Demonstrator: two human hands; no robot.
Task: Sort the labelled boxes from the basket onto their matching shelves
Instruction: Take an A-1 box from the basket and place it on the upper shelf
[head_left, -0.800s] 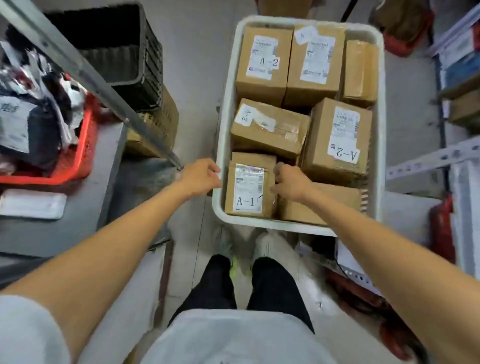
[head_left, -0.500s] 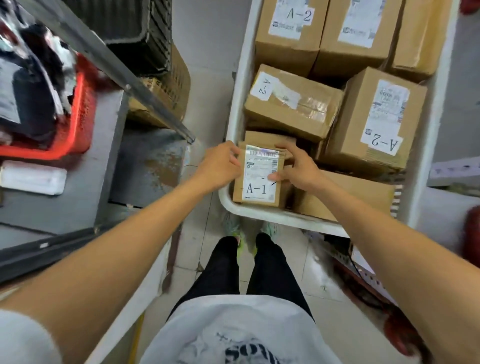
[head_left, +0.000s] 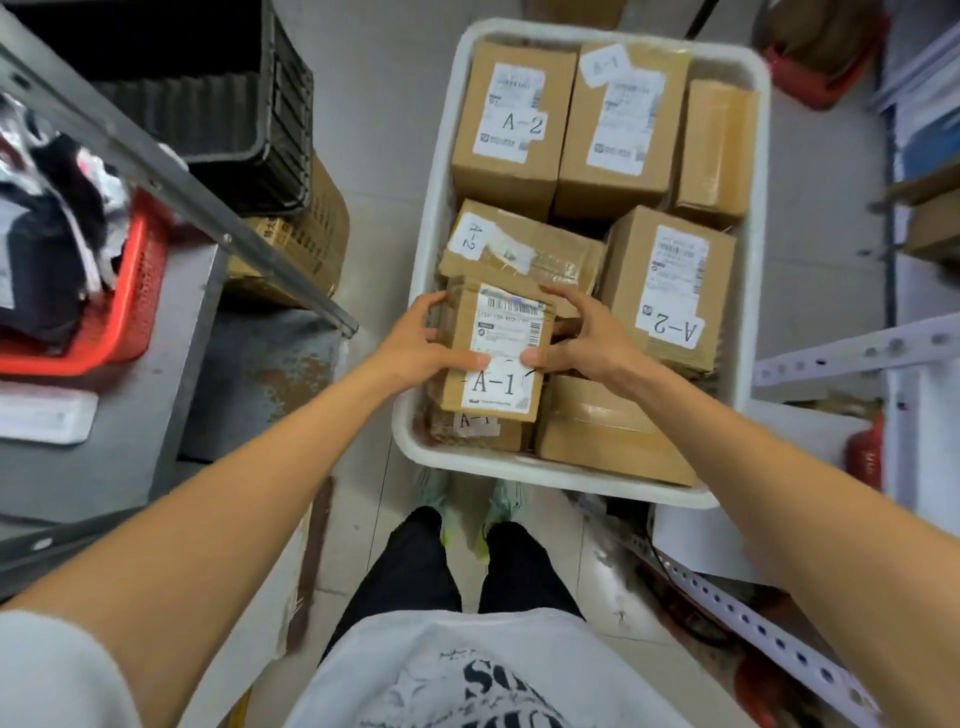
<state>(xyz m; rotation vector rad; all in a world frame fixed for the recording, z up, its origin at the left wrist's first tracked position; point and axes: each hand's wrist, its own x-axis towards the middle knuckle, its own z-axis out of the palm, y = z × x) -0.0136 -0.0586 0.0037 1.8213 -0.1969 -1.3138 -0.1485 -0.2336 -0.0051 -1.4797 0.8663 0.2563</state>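
A small cardboard box marked A-1 (head_left: 496, 345) is lifted slightly above the near left corner of the white basket (head_left: 758, 270). My left hand (head_left: 415, 345) grips its left side and my right hand (head_left: 582, 340) grips its right side. Under it lies another box labelled A-1 (head_left: 475, 431). Further in the basket sit boxes marked A-2 (head_left: 511, 124), a flat A-2 box (head_left: 524, 249), an A-2 box at the right (head_left: 670, 283), a tall labelled box (head_left: 621, 119) and plain taped boxes (head_left: 714, 145).
A metal shelf (head_left: 119, 332) at left carries a red basket (head_left: 132, 280) of dark goods. A black crate (head_left: 249, 104) rests on a carton (head_left: 306, 244) beyond it. A white perforated shelf frame (head_left: 852, 353) and a red extinguisher (head_left: 865, 454) are at right.
My left hand moved from the basket's rim onto the box. Both hands closed on the A-1 box and raised it, baring a second A-1 box beneath.
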